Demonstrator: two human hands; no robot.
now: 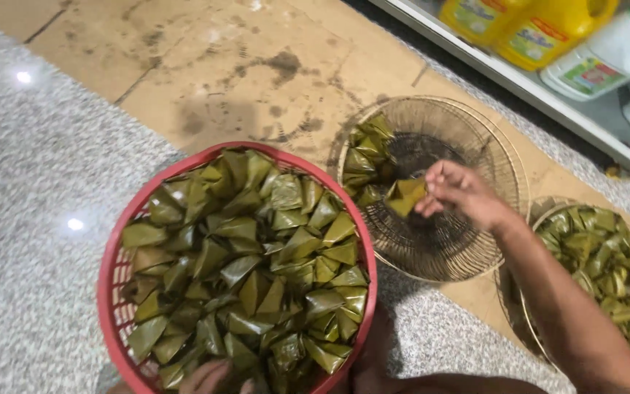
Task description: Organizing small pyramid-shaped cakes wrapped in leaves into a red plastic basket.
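Note:
A round red plastic basket (114, 281) in front of me is heaped with green leaf-wrapped pyramid parcels (257, 263). My right hand (461, 193) reaches over a wire fan-guard rack (475, 248) and is shut on one leaf parcel (406, 195), held just above the mesh. Several parcels (364, 157) lie along the rack's left side. My left hand (205, 376) shows only fingertips at the basket's near rim, touching the parcels there.
A second wire rack (541, 219) at the right is filled with parcels. It all sits on a speckled grey and tan floor. A white shelf (519, 84) at the top right carries yellow and white jugs.

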